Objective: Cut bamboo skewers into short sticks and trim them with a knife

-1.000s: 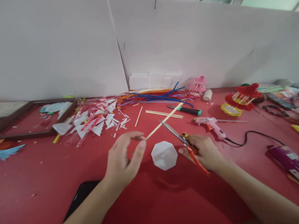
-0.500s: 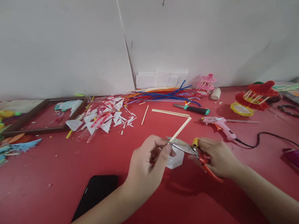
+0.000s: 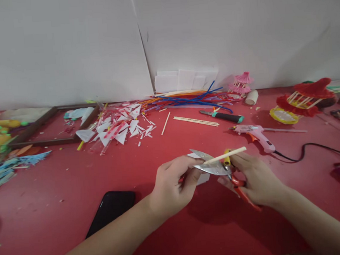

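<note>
My left hand (image 3: 174, 183) pinches one end of a thin wooden stick (image 3: 226, 155), which lies between the open blades of the snips. My right hand (image 3: 256, 177) grips the orange handles of those snips (image 3: 219, 166), blades pointing left toward my left fingers. A white paper octagon (image 3: 201, 177) lies on the red table (image 3: 60, 189) under both hands, mostly hidden.
A black phone (image 3: 111, 209) lies left of my left forearm. A pink glue gun (image 3: 254, 134) with its black cord sits to the right. Farther back are paper scraps (image 3: 114, 129), coloured sticks (image 3: 185, 101), a green-handled knife (image 3: 224, 117) and a red lantern model (image 3: 302, 99). White boards wall the back.
The stick swung from pointing up-right to nearly level, and now sits between the snip blades. Both hands drew closer together over the white paper.
</note>
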Action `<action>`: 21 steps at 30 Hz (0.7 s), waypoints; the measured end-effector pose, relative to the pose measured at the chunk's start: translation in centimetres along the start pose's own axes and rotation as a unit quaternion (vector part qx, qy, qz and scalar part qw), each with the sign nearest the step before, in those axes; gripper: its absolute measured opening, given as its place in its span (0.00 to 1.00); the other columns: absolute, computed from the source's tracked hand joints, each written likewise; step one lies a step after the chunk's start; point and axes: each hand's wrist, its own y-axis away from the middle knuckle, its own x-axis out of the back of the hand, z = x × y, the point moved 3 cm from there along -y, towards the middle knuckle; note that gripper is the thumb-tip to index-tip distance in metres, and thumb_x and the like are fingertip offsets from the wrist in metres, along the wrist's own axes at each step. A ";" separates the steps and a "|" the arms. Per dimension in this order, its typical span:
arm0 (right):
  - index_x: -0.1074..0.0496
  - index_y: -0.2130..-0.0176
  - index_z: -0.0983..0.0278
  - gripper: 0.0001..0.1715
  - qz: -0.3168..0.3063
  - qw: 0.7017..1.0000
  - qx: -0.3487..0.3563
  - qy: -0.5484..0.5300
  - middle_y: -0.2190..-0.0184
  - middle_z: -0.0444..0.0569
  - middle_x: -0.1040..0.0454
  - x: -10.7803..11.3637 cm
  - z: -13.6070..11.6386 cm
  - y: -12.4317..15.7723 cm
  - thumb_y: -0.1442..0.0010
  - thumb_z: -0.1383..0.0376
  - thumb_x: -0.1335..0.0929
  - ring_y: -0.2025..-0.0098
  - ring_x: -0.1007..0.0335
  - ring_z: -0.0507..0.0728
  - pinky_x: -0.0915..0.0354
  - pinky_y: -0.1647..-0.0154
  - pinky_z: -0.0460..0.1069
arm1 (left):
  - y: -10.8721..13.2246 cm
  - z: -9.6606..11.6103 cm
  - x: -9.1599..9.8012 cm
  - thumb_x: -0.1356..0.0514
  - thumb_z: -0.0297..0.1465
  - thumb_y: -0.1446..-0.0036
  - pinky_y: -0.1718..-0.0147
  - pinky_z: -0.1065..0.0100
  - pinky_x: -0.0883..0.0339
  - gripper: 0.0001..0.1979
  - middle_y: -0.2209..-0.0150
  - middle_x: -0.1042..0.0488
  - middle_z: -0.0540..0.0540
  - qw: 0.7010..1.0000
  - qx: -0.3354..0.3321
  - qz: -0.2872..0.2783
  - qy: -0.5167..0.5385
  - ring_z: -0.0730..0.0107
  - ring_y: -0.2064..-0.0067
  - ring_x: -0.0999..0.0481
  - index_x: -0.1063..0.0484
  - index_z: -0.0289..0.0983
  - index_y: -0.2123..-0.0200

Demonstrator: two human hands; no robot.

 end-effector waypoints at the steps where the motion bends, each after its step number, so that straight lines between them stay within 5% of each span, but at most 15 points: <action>1: 0.43 0.69 0.59 0.12 0.005 1.000 0.003 -0.007 0.73 0.46 0.34 0.0 -0.2 0.0 0.43 0.60 0.34 0.72 0.38 0.54 0.41 0.73 0.47 | -0.1 0.1 0.1 0.43 0.22 0.44 0.74 0.77 0.31 0.07 0.69 0.20 0.47 1.000 -0.007 -0.002 -0.015 0.75 0.74 0.24 0.28 0.38 0.64; 10: 0.45 0.70 0.59 0.12 -0.061 0.995 -0.065 -0.053 0.75 0.44 0.36 -1.2 0.2 0.6 0.48 0.66 0.34 0.78 0.43 0.52 0.45 0.77 0.47 | 0.2 -0.1 0.0 0.43 0.23 0.42 0.76 0.77 0.30 0.07 0.71 0.20 0.49 0.999 0.028 -0.007 -0.022 0.76 0.77 0.25 0.27 0.38 0.63; 21: 0.48 0.73 0.58 0.11 -0.051 0.991 -0.065 -0.109 0.80 0.40 0.39 -1.4 0.1 0.6 0.54 0.68 0.37 0.81 0.47 0.50 0.47 0.80 0.45 | 0.2 0.1 -0.2 0.44 0.22 0.42 0.74 0.78 0.27 0.08 0.71 0.19 0.49 0.997 0.059 0.001 0.041 0.74 0.73 0.21 0.28 0.38 0.64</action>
